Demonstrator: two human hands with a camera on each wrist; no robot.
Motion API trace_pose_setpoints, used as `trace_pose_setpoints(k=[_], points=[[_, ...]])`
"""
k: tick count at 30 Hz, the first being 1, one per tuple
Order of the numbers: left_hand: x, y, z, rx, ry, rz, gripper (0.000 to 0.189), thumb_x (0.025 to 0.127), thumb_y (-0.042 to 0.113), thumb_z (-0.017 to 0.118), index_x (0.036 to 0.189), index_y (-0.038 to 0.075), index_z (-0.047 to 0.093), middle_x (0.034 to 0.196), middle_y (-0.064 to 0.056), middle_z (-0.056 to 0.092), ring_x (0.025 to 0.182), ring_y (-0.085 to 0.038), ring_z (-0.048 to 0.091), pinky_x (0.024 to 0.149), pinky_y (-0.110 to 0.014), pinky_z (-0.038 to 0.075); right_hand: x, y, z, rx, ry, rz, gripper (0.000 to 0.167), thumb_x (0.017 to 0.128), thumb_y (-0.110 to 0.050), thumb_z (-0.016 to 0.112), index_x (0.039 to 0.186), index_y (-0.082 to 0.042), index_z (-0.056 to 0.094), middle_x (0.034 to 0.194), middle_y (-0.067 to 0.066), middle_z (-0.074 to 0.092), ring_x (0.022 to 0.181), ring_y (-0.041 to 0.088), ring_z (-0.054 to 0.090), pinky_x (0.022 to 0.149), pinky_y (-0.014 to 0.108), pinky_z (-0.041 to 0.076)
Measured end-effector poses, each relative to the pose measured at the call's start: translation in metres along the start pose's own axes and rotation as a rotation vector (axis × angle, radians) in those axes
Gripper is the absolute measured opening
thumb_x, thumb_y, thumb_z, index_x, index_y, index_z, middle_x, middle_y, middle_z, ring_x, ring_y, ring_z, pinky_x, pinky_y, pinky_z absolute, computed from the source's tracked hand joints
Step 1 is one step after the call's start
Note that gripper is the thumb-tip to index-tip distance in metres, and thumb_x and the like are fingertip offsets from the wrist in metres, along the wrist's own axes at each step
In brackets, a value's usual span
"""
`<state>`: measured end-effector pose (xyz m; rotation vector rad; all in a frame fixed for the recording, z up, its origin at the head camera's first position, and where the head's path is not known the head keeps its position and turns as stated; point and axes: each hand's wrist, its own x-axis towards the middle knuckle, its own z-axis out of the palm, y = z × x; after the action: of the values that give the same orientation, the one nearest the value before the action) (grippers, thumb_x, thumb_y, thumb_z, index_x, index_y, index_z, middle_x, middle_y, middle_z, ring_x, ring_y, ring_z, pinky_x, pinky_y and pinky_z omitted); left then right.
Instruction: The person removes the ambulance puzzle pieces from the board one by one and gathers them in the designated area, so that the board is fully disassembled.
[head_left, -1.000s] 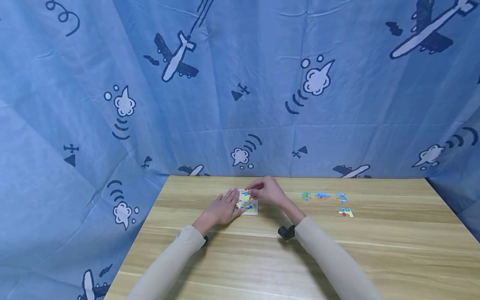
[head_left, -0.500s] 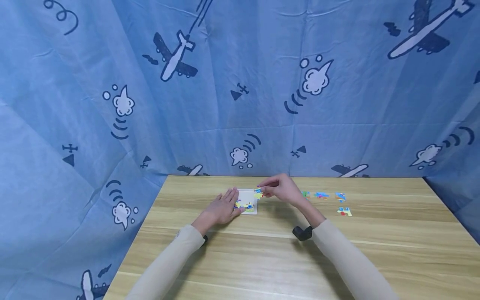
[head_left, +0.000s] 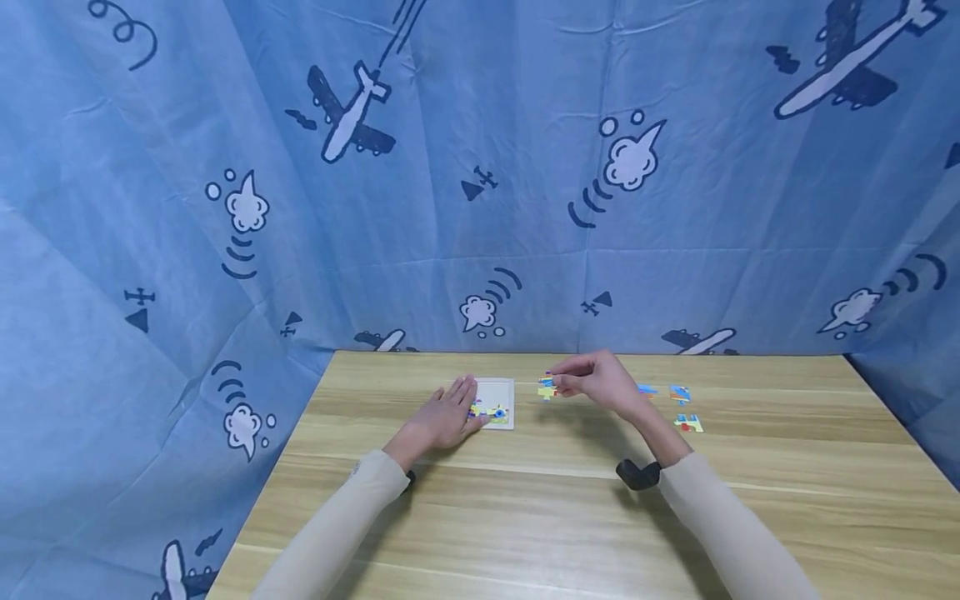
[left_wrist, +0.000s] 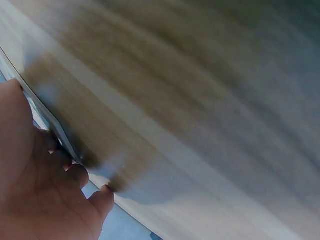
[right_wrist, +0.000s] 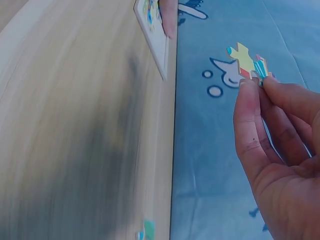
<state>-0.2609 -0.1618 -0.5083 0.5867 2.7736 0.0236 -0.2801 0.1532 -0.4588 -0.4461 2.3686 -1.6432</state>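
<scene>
My right hand (head_left: 606,385) pinches a yellow and blue jigsaw puzzle piece (head_left: 547,387) between thumb and fingertips, above the table to the right of the puzzle tray. In the right wrist view the puzzle piece (right_wrist: 246,61) juts out past the fingertips, its knobbed edge showing. My left hand (head_left: 447,417) rests flat with straight fingers over the left side of the white puzzle tray (head_left: 495,392). Coloured pieces lie along the tray's lower part, and its upper part shows bare white. In the left wrist view the left hand (left_wrist: 50,190) lies against the tray's edge.
Right of the right hand lie loose puzzle pieces: one blue and orange (head_left: 680,394), one yellow with red (head_left: 688,423), and another partly behind the wrist. A blue curtain (head_left: 525,208) printed with planes hangs along the back edge of the wooden table (head_left: 510,517).
My right hand has lifted the puzzle piece off the tray and carried it to the right. Where it was, the tray now shows white. The left hand has stayed in place.
</scene>
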Motion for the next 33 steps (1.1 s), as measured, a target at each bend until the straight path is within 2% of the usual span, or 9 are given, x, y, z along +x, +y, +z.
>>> trace_pose_setpoints(k=[3, 10, 15, 18, 25, 33], points=[[0.0, 0.0, 0.0, -0.003, 0.003, 0.0, 0.081, 0.111, 0.061, 0.027, 0.169, 0.006, 0.013, 0.179, -0.01, 0.007, 0.167, -0.027, 0.009, 0.136, -0.05, 0.019, -0.005, 0.004, -0.012, 0.006, -0.004, -0.002, 0.024, 0.099, -0.008, 0.071, 0.119, 0.003, 0.077, 0.112, 0.024, 0.079, 0.096, 0.04, 0.079, 0.09, 0.053, 0.064], [0.0, 0.0, 0.001, 0.003, 0.001, -0.003, 0.082, 0.11, 0.062, 0.027, 0.169, 0.006, 0.013, 0.179, -0.009, 0.007, 0.167, -0.026, 0.009, 0.136, -0.05, 0.019, -0.019, 0.017, -0.038, -0.021, 0.019, 0.013, 0.027, 0.098, -0.01, 0.074, 0.119, 0.006, 0.076, 0.108, 0.025, 0.08, 0.086, 0.023, 0.081, 0.082, 0.043, 0.067], [-0.002, 0.0, -0.001, -0.028, 0.011, 0.017, 0.081, 0.111, 0.058, 0.031, 0.169, 0.004, 0.015, 0.179, -0.012, 0.01, 0.167, -0.029, 0.012, 0.135, -0.052, 0.02, -0.032, 0.024, -0.055, -0.061, 0.05, 0.055, 0.029, 0.099, -0.011, 0.073, 0.121, 0.007, 0.075, 0.11, 0.024, 0.079, 0.087, 0.022, 0.081, 0.084, 0.044, 0.067], [-0.003, 0.0, -0.003, -0.041, 0.022, 0.026, 0.08, 0.112, 0.056, 0.033, 0.168, 0.002, 0.017, 0.178, -0.014, 0.012, 0.167, -0.031, 0.014, 0.135, -0.053, 0.021, -0.04, 0.028, -0.064, -0.108, 0.07, 0.086, 0.029, 0.1, -0.015, 0.073, 0.121, 0.005, 0.075, 0.109, 0.02, 0.081, 0.088, 0.022, 0.081, 0.084, 0.04, 0.067], [-0.002, 0.0, -0.003, -0.03, 0.012, 0.021, 0.079, 0.112, 0.056, 0.031, 0.168, 0.002, 0.014, 0.179, -0.014, 0.009, 0.167, -0.031, 0.012, 0.135, -0.052, 0.019, -0.054, 0.048, -0.08, -0.194, 0.095, 0.111, 0.028, 0.1, -0.015, 0.073, 0.12, 0.004, 0.076, 0.103, 0.019, 0.082, 0.084, 0.018, 0.08, 0.074, 0.031, 0.066], [-0.002, 0.0, -0.004, -0.044, -0.017, 0.011, 0.079, 0.112, 0.056, 0.03, 0.169, 0.004, 0.01, 0.179, -0.013, 0.004, 0.167, -0.03, 0.007, 0.136, -0.052, 0.015, -0.062, 0.069, -0.094, -0.192, 0.103, 0.133, 0.033, 0.1, -0.014, 0.072, 0.123, 0.009, 0.073, 0.106, 0.023, 0.08, 0.082, 0.019, 0.081, 0.074, 0.031, 0.067]])
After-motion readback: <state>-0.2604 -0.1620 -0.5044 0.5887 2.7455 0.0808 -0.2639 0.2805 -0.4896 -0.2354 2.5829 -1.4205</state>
